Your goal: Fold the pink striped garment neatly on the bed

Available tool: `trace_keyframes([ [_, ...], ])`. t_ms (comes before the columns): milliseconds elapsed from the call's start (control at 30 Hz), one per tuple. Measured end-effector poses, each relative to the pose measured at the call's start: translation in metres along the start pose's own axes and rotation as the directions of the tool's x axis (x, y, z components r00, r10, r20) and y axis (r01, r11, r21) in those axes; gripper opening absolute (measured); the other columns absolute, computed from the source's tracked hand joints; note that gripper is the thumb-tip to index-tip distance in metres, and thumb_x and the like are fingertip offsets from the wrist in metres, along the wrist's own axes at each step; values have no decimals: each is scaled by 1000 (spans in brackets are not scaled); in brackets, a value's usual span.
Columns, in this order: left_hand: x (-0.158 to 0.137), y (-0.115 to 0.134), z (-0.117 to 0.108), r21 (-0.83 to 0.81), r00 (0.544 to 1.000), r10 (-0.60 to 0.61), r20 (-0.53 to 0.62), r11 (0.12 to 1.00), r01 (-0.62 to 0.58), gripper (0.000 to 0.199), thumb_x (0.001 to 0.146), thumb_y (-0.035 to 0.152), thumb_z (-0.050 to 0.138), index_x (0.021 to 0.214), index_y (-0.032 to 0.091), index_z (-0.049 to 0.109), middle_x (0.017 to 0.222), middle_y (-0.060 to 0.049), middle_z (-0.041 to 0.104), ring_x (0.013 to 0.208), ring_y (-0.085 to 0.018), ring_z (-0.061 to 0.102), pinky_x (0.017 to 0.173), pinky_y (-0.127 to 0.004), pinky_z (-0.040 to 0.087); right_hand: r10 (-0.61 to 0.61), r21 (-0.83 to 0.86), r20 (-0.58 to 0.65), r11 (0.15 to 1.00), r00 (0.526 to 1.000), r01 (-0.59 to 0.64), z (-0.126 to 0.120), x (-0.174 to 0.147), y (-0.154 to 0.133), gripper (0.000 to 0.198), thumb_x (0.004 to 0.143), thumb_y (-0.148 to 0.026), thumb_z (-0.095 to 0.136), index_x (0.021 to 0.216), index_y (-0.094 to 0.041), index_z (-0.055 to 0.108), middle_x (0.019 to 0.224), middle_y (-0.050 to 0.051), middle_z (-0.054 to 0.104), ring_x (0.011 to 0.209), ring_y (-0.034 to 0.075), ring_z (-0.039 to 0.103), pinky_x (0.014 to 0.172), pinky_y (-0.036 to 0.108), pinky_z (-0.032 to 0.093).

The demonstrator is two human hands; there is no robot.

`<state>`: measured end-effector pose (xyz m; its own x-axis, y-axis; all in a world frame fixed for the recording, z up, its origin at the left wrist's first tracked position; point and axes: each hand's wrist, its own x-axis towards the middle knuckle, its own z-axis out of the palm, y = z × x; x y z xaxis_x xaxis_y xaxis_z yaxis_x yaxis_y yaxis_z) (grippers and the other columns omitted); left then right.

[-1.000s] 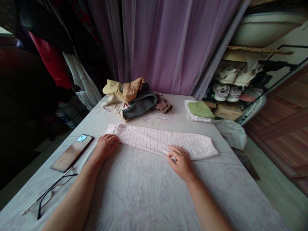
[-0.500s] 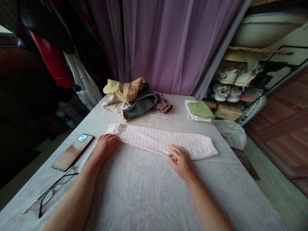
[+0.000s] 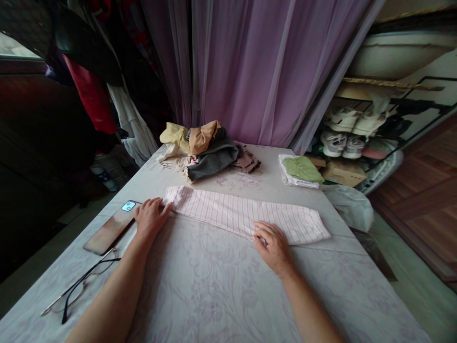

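A white garment with pink stripes (image 3: 228,209) lies folded into a long flat strip across the table in front of me. At its left end is my left hand (image 3: 152,216), its fingers spread apart and the thumb touching the garment's corner. The fingertips of that hand come close to the top of the phone (image 3: 112,228). My right hand (image 3: 274,245) rests at the near edge, right of the middle, with bent fingers on the cloth and the thumb drawn in against them. The cloth under these fingers is partly hidden.
A loose heap of clothes (image 3: 210,155) lies at the table's far side. Far right is a small folded stack with a green cloth (image 3: 303,170) on top. Eyeglasses (image 3: 76,288) lie near my left forearm. Beyond the right edge stands a shelf with shoes (image 3: 342,143).
My left hand has shifted off the garment's near edge toward the phone, and its fingers have spread. My right hand stays on the cloth. The view has tilted slightly.
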<state>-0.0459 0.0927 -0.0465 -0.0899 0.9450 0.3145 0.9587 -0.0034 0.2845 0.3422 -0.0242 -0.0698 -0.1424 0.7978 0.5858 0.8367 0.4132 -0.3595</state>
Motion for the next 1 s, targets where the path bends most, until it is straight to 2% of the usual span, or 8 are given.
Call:
trace_keyframes([
  [233,6,6,5,-132,995,-88,39,987,92,46,81,56,56,108,19,62,98,-14,73,96,-33,67,87,-44,46,0,-3,0,1000,1000,0,2,-1,2,13,87,-23,54,77,-24,62,105,7,73,105,24,64,91,43,48],
  [367,7,15,2,-369,972,-227,65,899,235,51,74,46,67,117,20,56,97,-10,71,82,-26,67,72,-35,49,2,-4,-1,1000,1000,-2,2,-1,2,13,87,-22,55,77,-24,62,105,7,73,106,24,64,90,44,49],
  [433,9,19,0,-622,946,-305,110,721,305,53,71,39,70,119,21,54,92,-5,69,74,-19,66,68,-31,50,4,0,0,1000,1000,-4,3,-1,2,12,87,-22,55,77,-24,62,105,7,72,106,24,63,91,44,49],
  [500,14,23,-2,-832,903,-346,255,396,388,45,71,32,71,112,19,55,85,-1,66,68,-13,64,67,-26,51,3,3,1,1000,1000,-3,3,-1,3,12,87,-22,55,77,-24,62,105,7,72,106,24,64,91,44,49],
  [567,20,25,-5,-869,842,-310,442,83,487,29,72,27,70,97,17,59,79,0,65,64,-10,62,67,-23,52,2,3,2,1000,1000,-2,3,-1,3,12,87,-22,55,77,-24,63,105,7,72,106,24,64,91,43,50],
  [633,24,25,-8,-816,780,-260,570,-63,575,18,73,24,71,83,15,60,72,0,64,61,-8,61,66,-22,53,0,2,3,1000,1000,0,4,-1,4,12,86,-22,55,78,-24,63,105,7,72,106,24,64,91,43,49],
  [733,27,26,-9,-789,762,-231,605,-48,612,20,72,28,75,77,14,62,67,0,64,57,-9,60,62,-21,53,2,-2,1,1000,1000,-2,3,-1,3,12,87,-22,55,78,-24,63,105,7,72,106,24,63,91,44,49],
  [1000,20,45,16,-911,890,-292,350,116,396,37,62,37,78,90,16,68,84,-4,75,88,-22,69,78,-31,55,-6,0,-1,1000,1000,6,3,-1,2,13,88,-22,54,77,-24,61,105,7,72,105,24,64,91,44,50],
])
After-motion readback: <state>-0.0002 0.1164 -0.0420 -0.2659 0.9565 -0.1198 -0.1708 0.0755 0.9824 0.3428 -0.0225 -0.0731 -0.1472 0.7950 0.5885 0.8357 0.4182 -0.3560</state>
